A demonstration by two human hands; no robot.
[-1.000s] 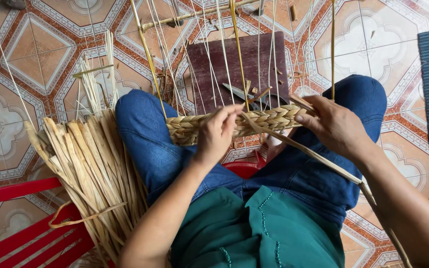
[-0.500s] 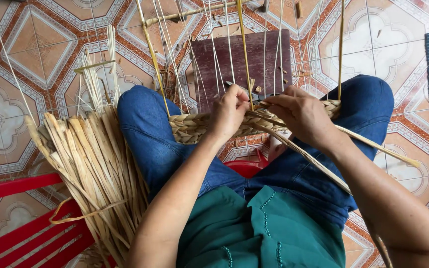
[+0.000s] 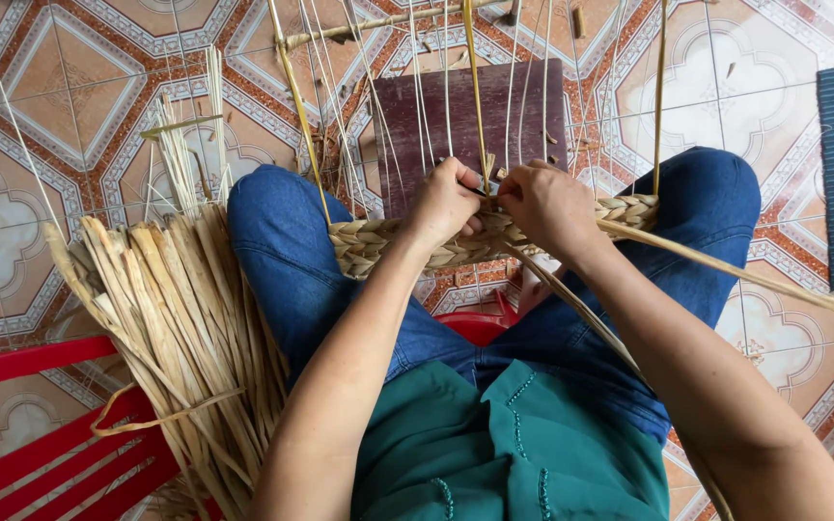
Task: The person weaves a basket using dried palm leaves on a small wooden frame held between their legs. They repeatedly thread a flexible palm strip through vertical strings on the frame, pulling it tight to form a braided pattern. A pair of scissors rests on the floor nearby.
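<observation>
Both hands — left hand, right hand — grip clenched on braided band, long axis left-right across knees.

cam: head-worn | faces: straight down over lap & tiled floor | range: close | views: 1, no overlap

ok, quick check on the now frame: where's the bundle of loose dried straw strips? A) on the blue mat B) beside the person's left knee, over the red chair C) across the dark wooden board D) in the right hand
B: the bundle of straw strips leans beside the left knee, its lower end over the red chair; both hands are at the woven braid.
</observation>
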